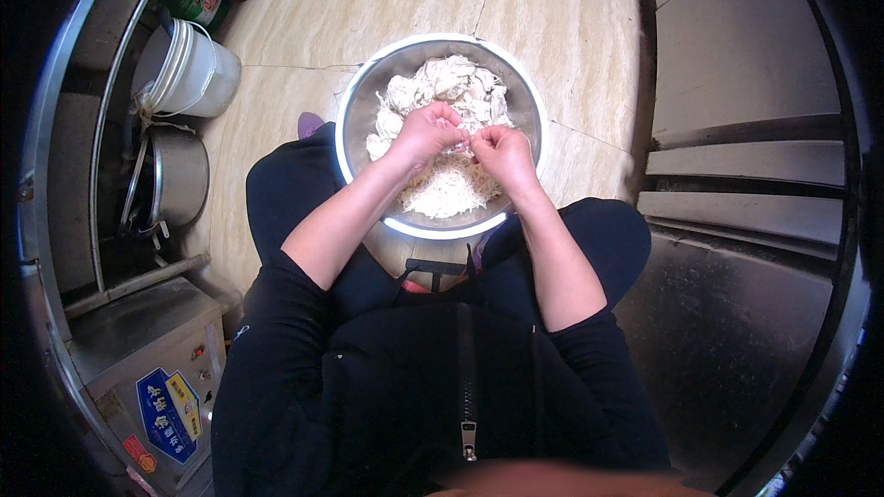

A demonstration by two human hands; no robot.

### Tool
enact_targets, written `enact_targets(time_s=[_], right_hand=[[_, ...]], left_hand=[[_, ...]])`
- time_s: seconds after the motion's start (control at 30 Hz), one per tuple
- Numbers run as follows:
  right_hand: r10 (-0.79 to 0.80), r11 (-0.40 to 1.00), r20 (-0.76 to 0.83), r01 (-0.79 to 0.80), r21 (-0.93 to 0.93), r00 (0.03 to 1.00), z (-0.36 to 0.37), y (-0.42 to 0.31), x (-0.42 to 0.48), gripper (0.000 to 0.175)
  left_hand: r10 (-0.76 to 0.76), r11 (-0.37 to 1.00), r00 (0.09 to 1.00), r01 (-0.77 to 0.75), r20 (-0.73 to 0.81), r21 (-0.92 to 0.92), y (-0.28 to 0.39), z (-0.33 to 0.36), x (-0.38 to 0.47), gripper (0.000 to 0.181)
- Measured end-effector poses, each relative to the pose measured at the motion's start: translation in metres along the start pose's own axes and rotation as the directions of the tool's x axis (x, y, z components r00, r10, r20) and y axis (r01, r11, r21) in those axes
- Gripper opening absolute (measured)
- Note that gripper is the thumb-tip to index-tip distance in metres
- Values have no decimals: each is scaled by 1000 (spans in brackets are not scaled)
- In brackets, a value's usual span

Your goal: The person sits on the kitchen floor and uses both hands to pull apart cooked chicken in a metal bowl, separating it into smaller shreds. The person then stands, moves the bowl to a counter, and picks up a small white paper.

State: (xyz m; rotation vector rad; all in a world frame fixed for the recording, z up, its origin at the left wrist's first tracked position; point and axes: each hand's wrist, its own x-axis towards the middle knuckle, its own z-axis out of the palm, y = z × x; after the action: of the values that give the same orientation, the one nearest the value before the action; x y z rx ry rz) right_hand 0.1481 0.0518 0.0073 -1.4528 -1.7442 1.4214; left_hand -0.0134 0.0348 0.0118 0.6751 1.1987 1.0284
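Observation:
A wide round metal basin (pixel 532 103) stands on the floor between my knees. Pale, whitish clumps of a torn or stringy food (pixel 449 76) fill its far and left parts. Nearer to me lies a mound of fine pale shreds (pixel 445 192). Over the middle of the basin, my left hand (pixel 429 130) and my right hand (pixel 503 152) meet at the fingertips. Between them they pinch a small whitish-pink piece (pixel 461 145), partly hidden by the fingers; its kind cannot be told.
On the left, a rack holds a white plastic bucket (pixel 214 76) and a metal pot (pixel 183 176). Below them is a metal appliance (pixel 145 338) with stickers bearing writing. Stainless steel cabinets (pixel 746 69) line the right side. Tiled floor (pixel 566 14) surrounds the basin.

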Motion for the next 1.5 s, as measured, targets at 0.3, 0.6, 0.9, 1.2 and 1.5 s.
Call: enact_targets(time_s=[0.3, 0.6, 0.9, 1.2, 1.5], right_hand=[[125, 922, 30, -128, 364, 992, -4, 4, 3, 11], [217, 854, 120, -248, 458, 969, -9, -14, -3, 11], [93, 970, 36, -99, 223, 995, -4, -10, -4, 15], [28, 997, -135, -18, 69, 991, -11, 10, 7, 11], [123, 778, 320, 109, -618, 940, 1, 26, 7, 23]], left_hand=[[4, 999, 1000, -4, -5, -38, 3, 3, -2, 16], [24, 994, 999, -27, 28, 108, 5, 3, -2, 17], [194, 898, 981, -188, 25, 398, -2, 4, 1, 17], [-2, 999, 1000, 3, 20, -47, 6, -2, 0, 16], [72, 188, 973, -229, 219, 955, -70, -7, 4, 37]])
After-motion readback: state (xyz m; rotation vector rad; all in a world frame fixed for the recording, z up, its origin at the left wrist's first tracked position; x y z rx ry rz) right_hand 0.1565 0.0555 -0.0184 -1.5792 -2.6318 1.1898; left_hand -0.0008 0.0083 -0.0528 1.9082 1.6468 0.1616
